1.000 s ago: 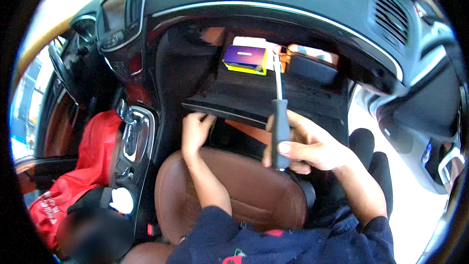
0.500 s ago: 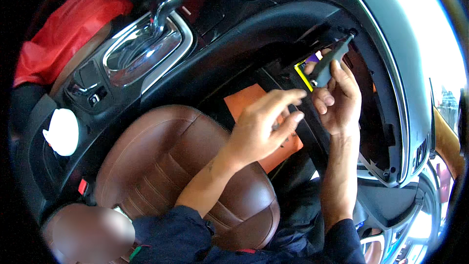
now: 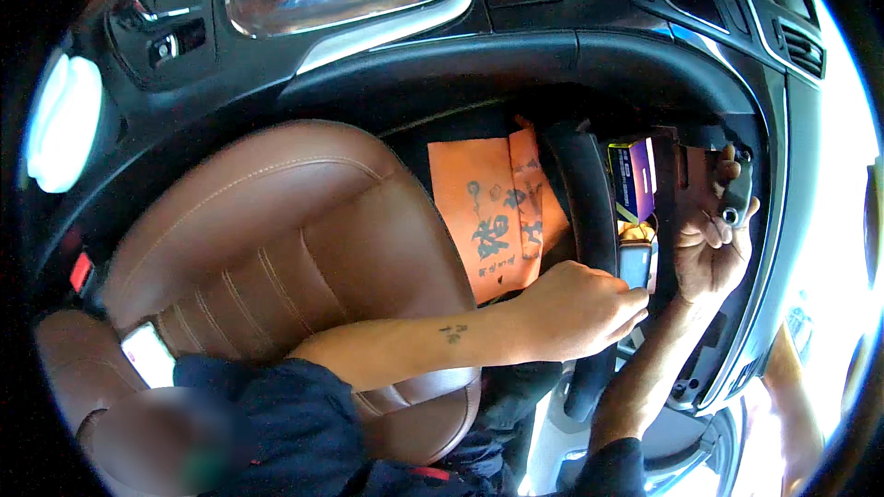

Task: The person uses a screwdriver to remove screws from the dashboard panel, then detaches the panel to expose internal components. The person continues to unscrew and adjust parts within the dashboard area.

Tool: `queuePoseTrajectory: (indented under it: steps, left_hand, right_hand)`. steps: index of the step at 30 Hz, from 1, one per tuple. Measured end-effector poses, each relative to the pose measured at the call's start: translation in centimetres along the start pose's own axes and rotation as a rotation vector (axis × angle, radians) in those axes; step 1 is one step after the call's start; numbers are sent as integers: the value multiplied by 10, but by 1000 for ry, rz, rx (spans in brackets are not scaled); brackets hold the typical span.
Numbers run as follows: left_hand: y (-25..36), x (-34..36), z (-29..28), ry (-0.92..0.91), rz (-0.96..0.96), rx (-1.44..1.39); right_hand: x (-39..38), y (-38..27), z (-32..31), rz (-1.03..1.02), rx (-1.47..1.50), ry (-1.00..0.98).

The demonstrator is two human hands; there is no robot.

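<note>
My right hand (image 3: 714,253) is raised inside the open glove box area, wrapped round a dark grey hand tool (image 3: 737,195). The tool's near end has a round metal hole; its far end points toward the upper inner edge, and its tip is hard to make out. My left hand (image 3: 589,313) is closed over the black rim of the lowered glove box lid (image 3: 594,193), fingers curled in by the contents. Whatever those fingers hold is hidden. Beside them lie a purple-and-yellow box (image 3: 632,179) and a blue-grey item (image 3: 633,265).
An orange bag with dark lettering (image 3: 474,212) lies in the footwell by the brown leather seat (image 3: 276,221). A white phone-like item (image 3: 150,356) rests on the seat. The centre console (image 3: 387,48) runs along the far side. Another person's arm (image 3: 794,396) shows at right.
My view has shifted toward the glove box. The left hand has gone from loosely open in the air to closed at the lid. The right hand still holds the tool, now turned more end-on.
</note>
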State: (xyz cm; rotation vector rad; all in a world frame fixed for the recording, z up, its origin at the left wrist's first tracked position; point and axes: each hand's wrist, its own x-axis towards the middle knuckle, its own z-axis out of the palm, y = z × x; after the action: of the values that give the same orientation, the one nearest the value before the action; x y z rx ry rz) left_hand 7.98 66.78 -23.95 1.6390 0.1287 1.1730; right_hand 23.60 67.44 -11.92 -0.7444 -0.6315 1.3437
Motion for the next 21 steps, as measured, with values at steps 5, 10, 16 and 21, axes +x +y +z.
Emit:
queuePoseTrajectory:
  steps: [5,10,16,21]
  left_hand:
    - [-2,3,-8,44,-79,-44]
    - [-6,5,-16,57,-146,-96]
    - [-4,5,-17,91,-179,-106]
    - [-7,3,-17,177,-145,-111]
  right_hand:
    - [5,13,-6,-105,-128,-29]
    - [9,13,-5,9,324,-132]
    - [6,12,8,-5,209,-18]
    - [6,4,6,78,76,63]
